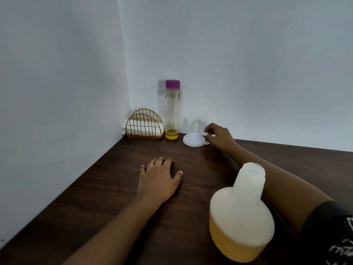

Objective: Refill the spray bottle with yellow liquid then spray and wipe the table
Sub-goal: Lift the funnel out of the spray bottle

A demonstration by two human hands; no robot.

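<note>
Hands empty: left (160, 176) flat on the tabletop (114, 188), right (219, 136) loosely curled at three o'clock of the funnel (193, 138). Spray bottle (240, 217) looks refilled; next it needs its top.

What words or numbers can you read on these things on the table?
No text here can be read.
Clear bottle with the purple cap: faint pale marks down its side, too blurred to read.
Black sleeve: white print, blurred and cut off by the picture's edge, unreadable.
White spray bottle, white funnel, gold wire napkin holder: no words or numbers show.
</note>
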